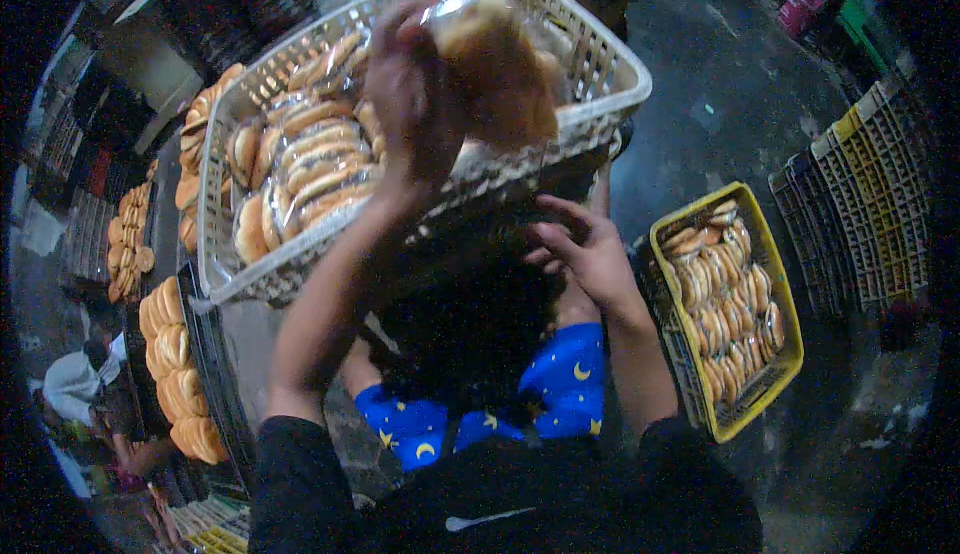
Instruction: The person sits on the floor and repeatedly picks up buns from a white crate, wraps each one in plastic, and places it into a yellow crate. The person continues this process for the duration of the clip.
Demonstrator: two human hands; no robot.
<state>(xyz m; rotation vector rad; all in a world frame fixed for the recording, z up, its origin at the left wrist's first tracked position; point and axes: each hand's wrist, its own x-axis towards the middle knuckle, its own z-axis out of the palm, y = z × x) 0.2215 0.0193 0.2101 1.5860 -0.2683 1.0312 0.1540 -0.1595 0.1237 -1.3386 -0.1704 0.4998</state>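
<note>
My left hand (415,94) is closed on a clear plastic bag of bread (500,69), holding it up over the basket; both are blurred. Below it is a white plastic basket (625,94) with slotted walls, tilted in view. Bagged bread buns (325,154) lie in rows in its left part, while the raised bag hides much of the right part. Lower and to the right, my right hand (590,254) hangs beside the basket's near side. Its fingers are apart and a little curled, with nothing seen in them.
A yellow crate (795,344) of bagged buns stands on the floor at right, with stacked crates (860,194) beyond it. Unbagged buns (175,364) sit on a dark tray at left, near more bread (130,244). Another person (85,384) is at far left.
</note>
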